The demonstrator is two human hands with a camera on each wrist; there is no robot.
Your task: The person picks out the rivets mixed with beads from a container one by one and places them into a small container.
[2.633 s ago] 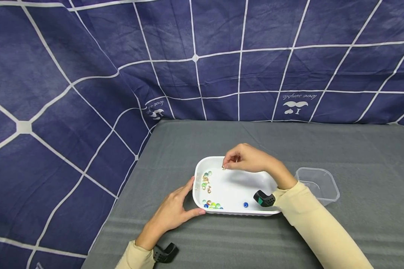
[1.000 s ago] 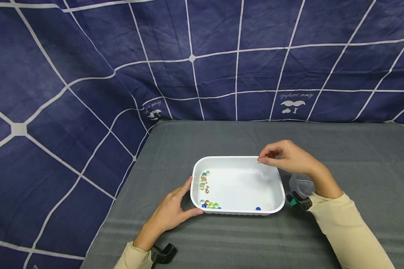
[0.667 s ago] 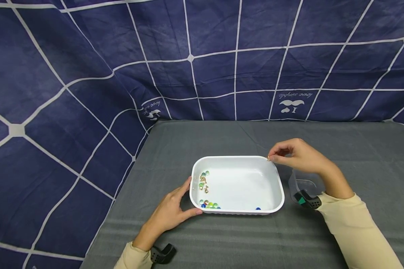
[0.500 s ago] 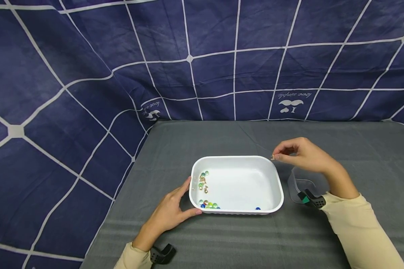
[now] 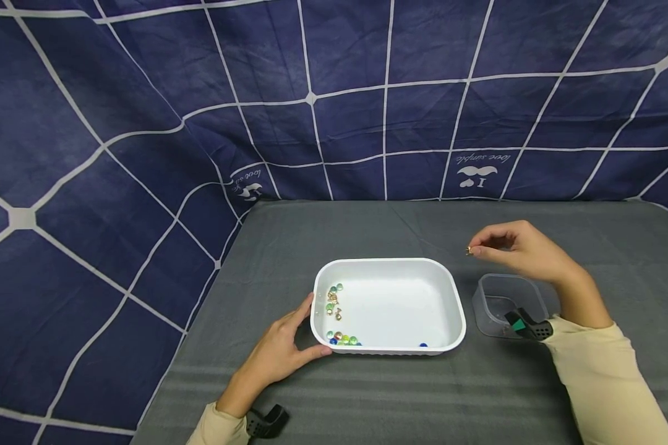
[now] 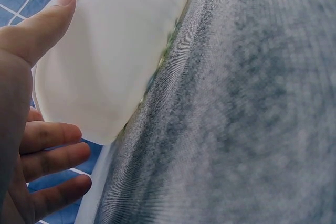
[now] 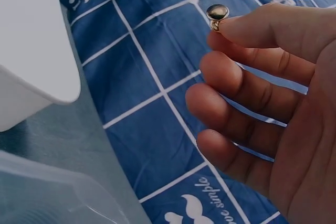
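Head: the right hand (image 5: 534, 253) is pinching a gold trinket (image 5: 469, 251) aloft near the clear tub (image 5: 484, 312). Left wrist: the left hand (image 6: 18, 87), fingers extended, is apparently touching the white tray (image 6: 105, 51). Right wrist: the right hand is gripping the trinket's narrow base; gentle, steady pressure should suit.

Navy fabric (image 5: 356, 123) with a white grid (image 5: 310, 99) hangs across the back and down the left side, rippling at the corner; inverted moustache (image 5: 477, 170) and "love simple" lettering (image 5: 483, 159) mark its lower part; faintly creased grey cloth (image 5: 334, 228) covers the surface (image 5: 618, 259); shadows are soft.
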